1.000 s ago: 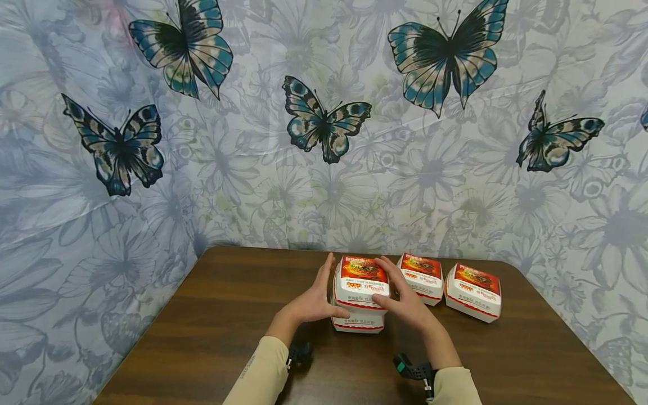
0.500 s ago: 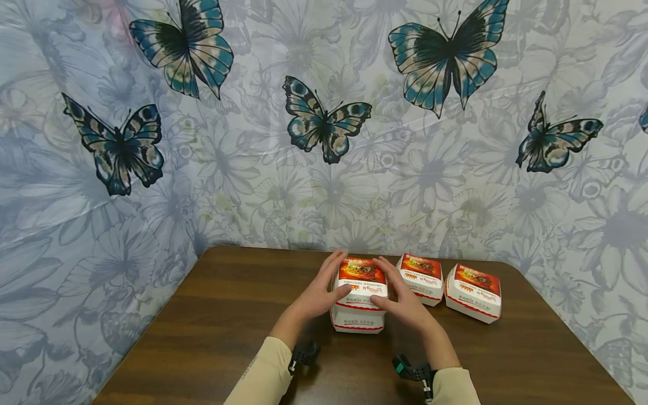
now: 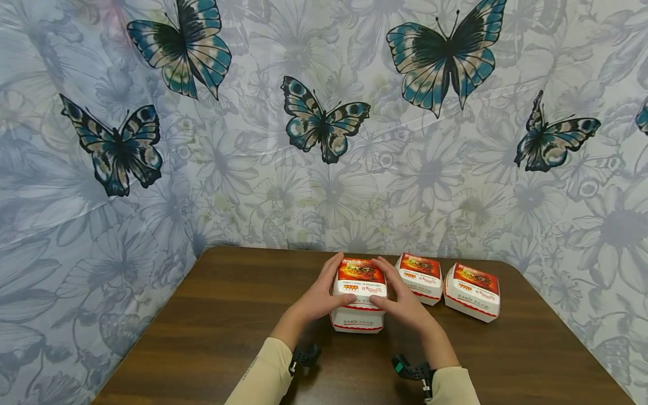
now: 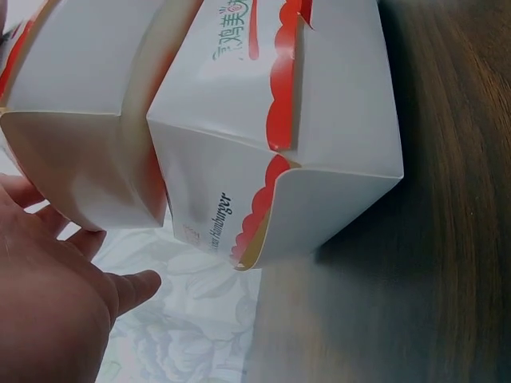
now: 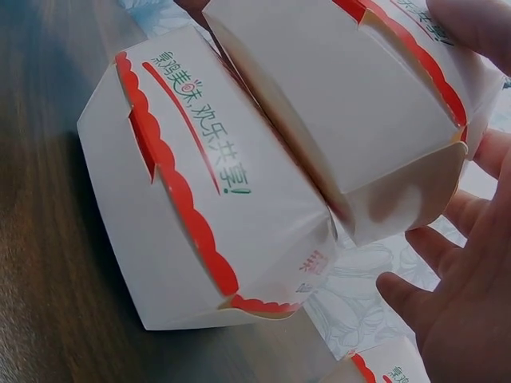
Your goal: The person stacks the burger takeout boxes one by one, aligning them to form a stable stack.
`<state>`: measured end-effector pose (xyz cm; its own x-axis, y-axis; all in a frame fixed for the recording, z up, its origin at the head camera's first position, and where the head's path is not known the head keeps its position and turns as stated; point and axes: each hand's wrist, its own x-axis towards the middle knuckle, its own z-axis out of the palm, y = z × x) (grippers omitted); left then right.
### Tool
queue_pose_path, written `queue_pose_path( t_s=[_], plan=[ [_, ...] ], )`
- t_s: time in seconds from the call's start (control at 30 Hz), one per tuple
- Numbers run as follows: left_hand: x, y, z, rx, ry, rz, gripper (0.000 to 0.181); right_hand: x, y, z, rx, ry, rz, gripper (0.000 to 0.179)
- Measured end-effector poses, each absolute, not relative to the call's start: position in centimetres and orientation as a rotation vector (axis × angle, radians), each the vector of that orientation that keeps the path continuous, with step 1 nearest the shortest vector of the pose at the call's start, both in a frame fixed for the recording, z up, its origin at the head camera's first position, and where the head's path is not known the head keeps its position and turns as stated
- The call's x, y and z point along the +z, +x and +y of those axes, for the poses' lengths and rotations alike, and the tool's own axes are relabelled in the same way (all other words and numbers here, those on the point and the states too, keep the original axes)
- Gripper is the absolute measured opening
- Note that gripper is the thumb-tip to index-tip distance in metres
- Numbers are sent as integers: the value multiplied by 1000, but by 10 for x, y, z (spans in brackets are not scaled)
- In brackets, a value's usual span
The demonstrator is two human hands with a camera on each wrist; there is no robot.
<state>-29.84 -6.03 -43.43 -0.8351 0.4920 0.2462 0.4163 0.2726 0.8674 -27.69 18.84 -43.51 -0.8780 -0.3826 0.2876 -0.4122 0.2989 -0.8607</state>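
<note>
Two white hamburger boxes with red scalloped edges are stacked near the table's middle in the head view. On the lower box (image 3: 357, 323) sits the upper hamburger box (image 3: 361, 288), its top printed with a burger. My left hand (image 3: 316, 299) holds the upper box's left side, thumb at its front. Opposite it, my right hand (image 3: 404, 301) grips the right side, thumb also on the front. The left wrist view shows the upper box (image 4: 80, 68) against the lower box (image 4: 223, 128), close together. Fingers on the far side are partly hidden.
Right of the stack stand two similar hamburger boxes, one (image 3: 421, 278) near my right hand and another (image 3: 473, 292) farther right. All are on a brown wooden table (image 3: 243, 281). A butterfly-patterned cloth (image 3: 324, 208) hangs behind the table.
My left hand has closed in on the upper box from the left, its thumb rising, then lowering on the front. The upper box has shifted slightly left over the lower one. The right hand barely moved.
</note>
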Motion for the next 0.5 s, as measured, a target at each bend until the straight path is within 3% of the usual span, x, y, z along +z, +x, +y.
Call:
queue_pose_path(
  t_s=[0.5],
  plan=[
    [-431, -297, -62, 1631, 844, 2448, 105, -425, -285, 211, 1783, 725, -2441, 61]
  ],
)
